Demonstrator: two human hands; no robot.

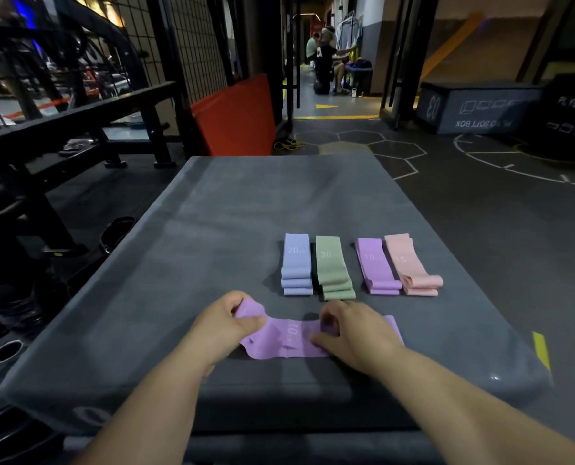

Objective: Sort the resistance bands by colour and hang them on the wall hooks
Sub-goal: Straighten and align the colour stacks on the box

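Fabric like this should handle light, limp and stretchy. The flat lilac-purple woven resistance band marked 10 (286,340) will therefore sag and crease wherever it is unsupported, and is best taken by its two ends rather than its middle. It lies crosswise near the front edge of the broad grey padded platform (229,229), rumpled and partly lifted. The left hand (222,325) pinches the band's left end, thumb across the top and fingers curled round the bunched cloth. The right hand (353,333) sits on the right half, fingers curled and thumb drawn in against them, apparently nipping a fold. The band's tail shows beyond its knuckles. Just behind lie four tidy folded stacks: pale blue bands marked 20 (297,263) just beside sage green bands marked 30 (331,266), then a gap, then matching purple bands marked 10 (375,266) against peach-pink bands marked 15 (410,263). By colour, the loose band belongs with the purple stack. No wall hooks are in view.
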